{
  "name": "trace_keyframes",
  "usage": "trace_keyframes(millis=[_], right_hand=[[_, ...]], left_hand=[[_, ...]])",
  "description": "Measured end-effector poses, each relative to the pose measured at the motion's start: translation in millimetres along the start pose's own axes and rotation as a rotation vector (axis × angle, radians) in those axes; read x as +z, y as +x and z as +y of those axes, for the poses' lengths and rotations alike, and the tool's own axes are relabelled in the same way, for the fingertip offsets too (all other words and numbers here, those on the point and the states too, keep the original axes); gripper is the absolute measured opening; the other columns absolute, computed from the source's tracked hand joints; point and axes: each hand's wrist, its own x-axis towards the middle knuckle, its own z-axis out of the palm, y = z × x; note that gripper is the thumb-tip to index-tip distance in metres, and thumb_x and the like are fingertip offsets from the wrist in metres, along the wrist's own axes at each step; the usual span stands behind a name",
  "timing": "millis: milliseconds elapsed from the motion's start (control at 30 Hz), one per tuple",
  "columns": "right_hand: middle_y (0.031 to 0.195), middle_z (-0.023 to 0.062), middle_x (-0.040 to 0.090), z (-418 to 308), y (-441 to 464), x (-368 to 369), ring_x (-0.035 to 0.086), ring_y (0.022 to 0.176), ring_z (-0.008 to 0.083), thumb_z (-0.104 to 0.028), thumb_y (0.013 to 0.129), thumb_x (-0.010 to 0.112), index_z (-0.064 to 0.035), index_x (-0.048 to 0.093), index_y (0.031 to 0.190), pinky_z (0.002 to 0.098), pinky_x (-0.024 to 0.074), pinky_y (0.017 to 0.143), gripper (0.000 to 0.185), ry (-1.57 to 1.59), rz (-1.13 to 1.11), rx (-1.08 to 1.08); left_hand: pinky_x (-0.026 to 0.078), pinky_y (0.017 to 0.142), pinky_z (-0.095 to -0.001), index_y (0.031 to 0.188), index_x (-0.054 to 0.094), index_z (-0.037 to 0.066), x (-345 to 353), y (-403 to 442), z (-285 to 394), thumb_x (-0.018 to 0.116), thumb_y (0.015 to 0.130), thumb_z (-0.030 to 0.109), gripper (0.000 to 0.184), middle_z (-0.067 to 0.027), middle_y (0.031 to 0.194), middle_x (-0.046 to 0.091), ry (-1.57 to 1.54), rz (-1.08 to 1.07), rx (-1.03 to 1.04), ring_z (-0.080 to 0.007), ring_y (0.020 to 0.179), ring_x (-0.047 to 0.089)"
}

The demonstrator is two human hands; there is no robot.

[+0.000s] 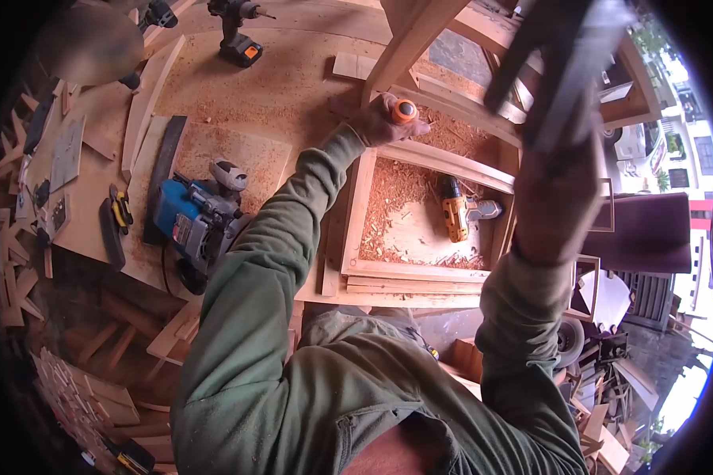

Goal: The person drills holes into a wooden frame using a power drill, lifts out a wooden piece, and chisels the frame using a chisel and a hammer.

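Observation:
My left hand [382, 121] is wrapped round an orange-handled chisel [405, 111], held upright with its butt end facing me. The chisel's blade is hidden below the hand, which rests at a joint of the wooden frame [360, 207]. Raised close to the camera, my right hand [558, 198] grips a dark metal tool [566, 71] that looks like a hammer, smeared by motion. Inside the frame a yellow cordless drill [455, 214] lies among wood shavings.
A blue power tool [184, 210] stands on the workbench [214, 95] at left. Another cordless drill [236, 38] is at the back. Yellow-handled pliers [120, 207] lie near the left edge. Timber offcuts [610, 443] are heaped at lower right.

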Motion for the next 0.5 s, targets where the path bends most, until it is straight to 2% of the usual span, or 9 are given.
trace_keyframes(millis=[67, 100, 133, 200, 233, 333, 400, 433, 500], right_hand=[[0.077, 0.0269, 0.063, 28, -39, 37, 0.064, 0.075, 0.0447, -0.003, 0.087, 0.056, -0.0039, 0.05, 0.103, 0.0525, 0.0483, 0.06, 0.017, -0.356, -0.6, 0.218], [0.071, 0.0253, 0.061, 77, -85, 57, 0.063, 0.07, 0.044, -0.005, 0.087, 0.056, -0.005, 0.051, 0.107, 0.0544, 0.0469, 0.059, 0.02, -0.253, -0.422, -0.137], [0.071, 0.0236, 0.062, 86, -79, 59, 0.063, 0.068, 0.044, -0.005, 0.085, 0.056, -0.0062, 0.052, 0.11, 0.0553, 0.0466, 0.059, 0.024, -0.282, -0.554, 0.037], [0.071, 0.021, 0.063, 66, -55, 43, 0.064, 0.066, 0.0428, -0.007, 0.084, 0.056, -0.0093, 0.053, 0.111, 0.0556, 0.0466, 0.059, 0.027, -0.317, -0.463, -0.155], [0.07, 0.0183, 0.063, 46, -39, 30, 0.064, 0.067, 0.0411, -0.009, 0.083, 0.059, -0.0112, 0.054, 0.109, 0.0549, 0.0466, 0.059, 0.027, -0.303, -0.506, -0.086], [0.066, 0.018, 0.061, 17, -1, 9, 0.062, 0.063, 0.043, -0.014, 0.09, 0.06, -0.0099, 0.056, 0.104, 0.0519, 0.0459, 0.052, 0.014, -0.272, -0.304, -0.051], [0.066, 0.0185, 0.061, 1, 16, -2, 0.062, 0.061, 0.0425, -0.013, 0.092, 0.059, -0.0074, 0.056, 0.103, 0.0505, 0.0456, 0.049, 0.013, -0.045, -0.089, -0.067], [0.065, 0.0199, 0.061, 2, 18, -3, 0.062, 0.06, 0.0416, -0.01, 0.091, 0.059, -0.0056, 0.055, 0.106, 0.0501, 0.0459, 0.049, 0.015, -0.031, -0.03, -0.041], [0.066, 0.0203, 0.061, 9, 2, 6, 0.062, 0.061, 0.0421, -0.01, 0.091, 0.059, -0.0054, 0.055, 0.109, 0.0517, 0.0463, 0.051, 0.019, -0.157, -0.139, -0.016]], left_hand=[[0.049, 0.061, -0.031, 0.074, 0.054, 0.007, 0, -3, -9, 0.073, 0.089, 0.023, 0.028, 0.0012, 0.063, 0.053, 0.035, 0.006, 0.054, -0.0109, 0.058, 0.051], [0.048, 0.061, -0.0312, 0.079, 0.056, 0.007, 8, -7, -31, 0.073, 0.089, 0.026, 0.028, 0.0007, 0.066, 0.055, -0.07, -0.012, 0.072, -0.0118, 0.06, 0.053], [0.048, 0.06, -0.0312, 0.081, 0.057, 0.007, -1, -1, -37, 0.074, 0.088, 0.028, 0.027, 0.0004, 0.067, 0.055, -0.065, 0.032, 0.132, -0.012, 0.06, 0.053], [0.047, 0.058, -0.0307, 0.084, 0.059, 0.008, 2, -1, -36, 0.076, 0.086, 0.029, 0.027, 0.0001, 0.068, 0.057, -0.01, 0.107, 0.249, -0.0118, 0.06, 0.054], [0.047, 0.057, -0.0303, 0.084, 0.06, 0.009, 18, -1, -26, 0.078, 0.085, 0.028, 0.026, 0.0001, 0.068, 0.057, 0.029, 0.157, 0.32, -0.0114, 0.059, 0.054], [0.041, 0.054, -0.0282, 0.067, 0.054, 0.009, 6, -5, 2, 0.079, 0.084, 0.02, 0.032, 0.0037, 0.06, 0.05, -0.003, 0.04, -0.101, -0.0087, 0.056, 0.046], [0.038, 0.053, -0.0285, 0.061, 0.051, 0.009, 6, 2, -4, 0.078, 0.085, 0.018, 0.038, 0.0049, 0.057, 0.045, -0.115, -0.018, -0.148, -0.0087, 0.056, 0.042], [0.034, 0.053, -0.0294, 0.062, 0.05, 0.009, 7, 2, -4, 0.078, 0.085, 0.017, 0.037, 0.0047, 0.058, 0.043, -0.128, -0.017, -0.12, -0.0088, 0.057, 0.036], [0.045, 0.059, -0.0294, 0.077, 0.063, 0.006, 6, 3, -14, 0.078, 0.085, 0.022, 0.024, 0.0003, 0.068, 0.059, -0.149, -0.045, -0.149, -0.0093, 0.062, 0.051]])
